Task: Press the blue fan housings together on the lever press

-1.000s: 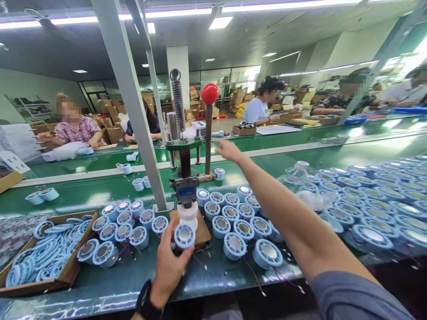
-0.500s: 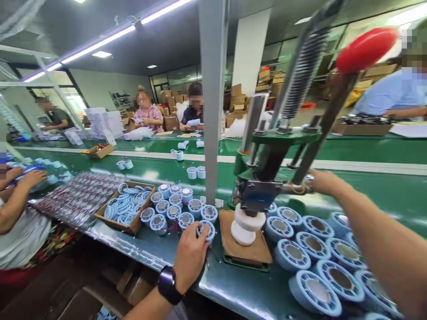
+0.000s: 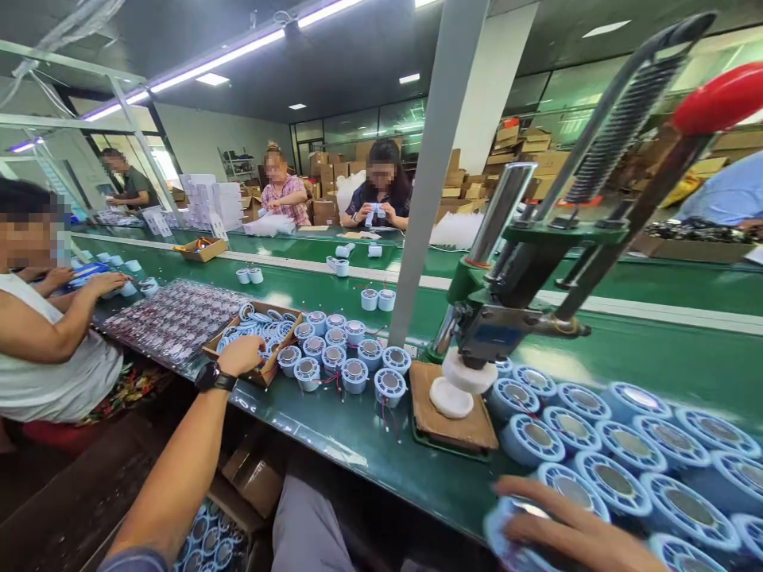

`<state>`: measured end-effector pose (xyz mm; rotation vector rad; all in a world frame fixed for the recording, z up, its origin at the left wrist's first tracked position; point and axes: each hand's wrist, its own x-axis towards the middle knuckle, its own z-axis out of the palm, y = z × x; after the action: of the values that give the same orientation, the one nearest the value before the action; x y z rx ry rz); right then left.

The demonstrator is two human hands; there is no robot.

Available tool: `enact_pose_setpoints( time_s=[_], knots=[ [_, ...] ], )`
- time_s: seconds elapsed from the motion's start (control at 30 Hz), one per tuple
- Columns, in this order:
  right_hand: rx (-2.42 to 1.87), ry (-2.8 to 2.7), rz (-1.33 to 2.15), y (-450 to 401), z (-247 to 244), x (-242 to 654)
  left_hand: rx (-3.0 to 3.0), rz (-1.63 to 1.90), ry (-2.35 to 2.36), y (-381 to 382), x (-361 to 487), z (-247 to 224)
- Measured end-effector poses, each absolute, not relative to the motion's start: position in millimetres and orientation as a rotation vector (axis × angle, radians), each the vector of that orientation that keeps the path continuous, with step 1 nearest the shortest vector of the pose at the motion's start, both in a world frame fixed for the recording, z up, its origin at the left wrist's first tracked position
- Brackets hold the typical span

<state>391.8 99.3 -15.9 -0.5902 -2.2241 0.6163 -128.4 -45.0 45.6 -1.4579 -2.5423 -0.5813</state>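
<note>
My left hand point(image 3: 242, 355), with a dark watch on its wrist, reaches into a cardboard box of light-blue plastic rings point(image 3: 262, 324). Its fingertips are hidden among the rings. At the lower right, my right hand point(image 3: 560, 520) grips a blue round plastic housing point(image 3: 501, 524), blurred by motion, at the table's front edge. Between the hands stands a hand press point(image 3: 492, 330) with a red-knobbed lever point(image 3: 721, 95). Its white upper pad point(image 3: 469, 371) hangs above a white round base pad point(image 3: 451, 397), with a gap between them.
Blue housings with metal discs point(image 3: 613, 477) crowd the right of the table. Several more with thin wires point(image 3: 354, 373) stand left of the press. A grey post point(image 3: 438, 159) rises behind them. A co-worker point(image 3: 48, 342) sits at the left beside a sheet of small parts point(image 3: 179, 318).
My left hand has left a housing beside the press and moved left to the ring box. My right hand has come off the press lever down to a housing; the upper pad has risen.
</note>
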Motion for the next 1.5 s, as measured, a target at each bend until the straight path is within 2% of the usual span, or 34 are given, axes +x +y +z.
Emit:
enact_pose_setpoints(
  time_s=[0.1,0.23,0.33,0.4,0.5,0.6,0.83,1.03,1.17,1.5],
  knots=[
    [-0.378,-2.605,0.616,67,-12,346,-1.46,-0.621,-2.529,-51,-137,53],
    [-0.558,-2.432,0.607,51,-25,308,-1.314,-0.777,-2.43,-57,-115,57],
    [-0.634,-2.232,0.621,47,-47,298,-1.369,-1.03,-2.177,-60,-54,28],
    [-0.648,-2.115,0.602,45,-58,295,-1.774,-1.165,-1.986,-60,-3,-4],
    [-0.709,-2.021,0.608,42,-65,296,-2.025,-1.213,-2.006,-57,50,-45],
    [-0.768,-2.008,0.616,39,-65,301,-2.06,-1.22,-2.13,-55,61,-61],
    [-0.846,-1.992,0.589,31,-66,307,-2.042,-1.004,-2.326,-49,65,-60],
    [-0.907,-1.943,0.684,13,-74,283,-2.019,-1.366,-2.249,-54,102,-45],
    [-0.871,-1.901,0.683,4,-82,271,-2.195,-1.275,-2.142,-49,130,-31],
    [-0.858,-1.869,0.615,2,-91,267,-1.975,-1.397,-2.328,-45,135,-41]
  ],
)
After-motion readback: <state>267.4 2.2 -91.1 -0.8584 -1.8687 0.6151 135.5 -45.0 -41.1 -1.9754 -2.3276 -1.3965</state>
